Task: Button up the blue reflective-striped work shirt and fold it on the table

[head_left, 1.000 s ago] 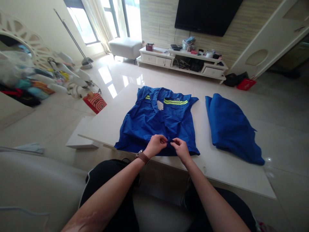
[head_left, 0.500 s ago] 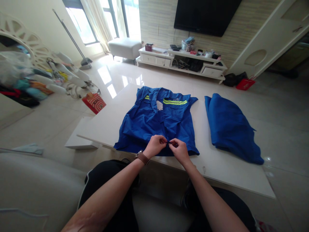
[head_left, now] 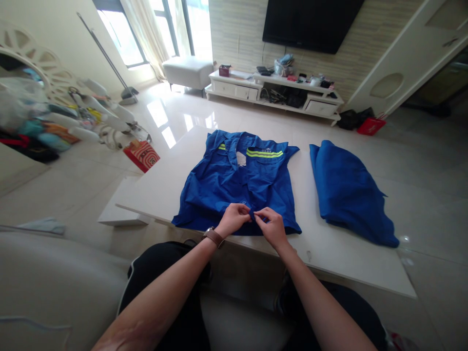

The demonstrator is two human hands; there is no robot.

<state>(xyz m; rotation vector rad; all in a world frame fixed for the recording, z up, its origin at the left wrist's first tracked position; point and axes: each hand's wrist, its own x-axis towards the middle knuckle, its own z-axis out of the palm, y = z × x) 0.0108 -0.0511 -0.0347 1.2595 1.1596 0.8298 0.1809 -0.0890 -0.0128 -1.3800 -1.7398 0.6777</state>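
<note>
Head: shirt [head_left: 234, 183] partly behind fingers [head_left: 263, 212]

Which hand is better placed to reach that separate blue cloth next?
Probably the right hand: it is nearer the separate blue cloth, while the left hand is farther away. Both pinch the blue shirt near its hem.

Blue shirt [head_left: 230, 183], yellow-striped chest, wrinkled, front up on table [head_left: 157, 190]

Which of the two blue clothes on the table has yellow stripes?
The shirt pinched by the left hand and right hand: yellow stripes cross its chest. The blue cloth to its right shows none.
</note>
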